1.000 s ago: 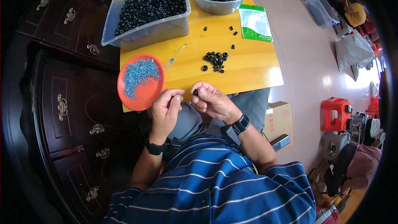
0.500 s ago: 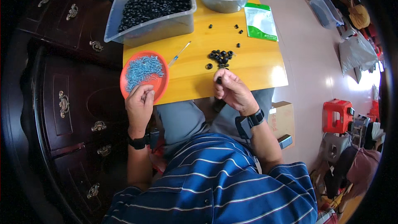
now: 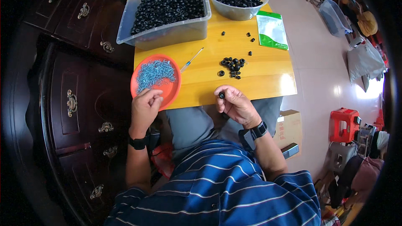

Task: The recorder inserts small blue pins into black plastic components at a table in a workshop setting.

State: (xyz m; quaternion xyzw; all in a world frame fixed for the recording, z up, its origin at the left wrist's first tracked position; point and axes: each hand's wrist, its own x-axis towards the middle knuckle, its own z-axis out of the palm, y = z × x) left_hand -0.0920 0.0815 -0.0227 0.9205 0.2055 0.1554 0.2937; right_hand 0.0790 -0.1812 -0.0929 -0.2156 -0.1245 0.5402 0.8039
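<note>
My left hand (image 3: 146,104) is at the near rim of an orange plate (image 3: 171,90), its thumb and fingers pinched together. On that plate lies a heap of small silvery-blue screws (image 3: 155,73); whatever is between my left fingertips is too small to make out. My right hand (image 3: 238,105), over the table's front edge, pinches a small round black part (image 3: 221,95) with a hole, held between thumb and forefinger. Just beyond it sits a loose pile of similar black parts (image 3: 235,63). A thin screwdriver (image 3: 192,59) with a blue section rests right of the plate.
At the back of the yellow table (image 3: 201,86) stand a large clear bin (image 3: 176,33) and a round clear tub (image 3: 238,13), both filled with black parts. A green and white packet (image 3: 272,31) lies at the right. Dark drawers (image 3: 71,100) rise on the left.
The whole view has shifted slightly. My right hand has drawn back from the pile toward me, and the black part's hole now shows. My left hand stays at the plate, pinched.
</note>
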